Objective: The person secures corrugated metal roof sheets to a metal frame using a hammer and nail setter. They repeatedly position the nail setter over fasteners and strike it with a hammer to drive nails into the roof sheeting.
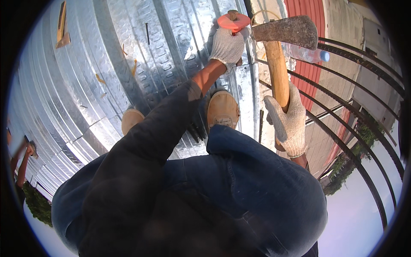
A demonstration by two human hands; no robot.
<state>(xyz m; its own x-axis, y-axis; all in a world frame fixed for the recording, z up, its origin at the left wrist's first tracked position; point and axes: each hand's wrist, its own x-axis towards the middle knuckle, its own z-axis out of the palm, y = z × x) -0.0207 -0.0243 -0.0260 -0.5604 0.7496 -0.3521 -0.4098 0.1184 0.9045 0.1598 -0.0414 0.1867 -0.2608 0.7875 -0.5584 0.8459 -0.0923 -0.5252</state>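
Steel decking underfoot, hatchet raised over a capped pin.

From the head view, we see our left hand [227, 45] in a white knit glove closed around a metal pin with a round orange plastic cap [233, 20], holding it upright on the ribbed galvanised steel deck [107, 64]. Our right hand [289, 124], also gloved, grips the wooden handle of a rusty-headed hatchet [282, 32], its head just beside the cap. Our 2 tan shoes [222, 109] stand near the deck's edge, with curved dark rebar [364, 141] beyond. We judge a glancing blow could hit the left fingers.
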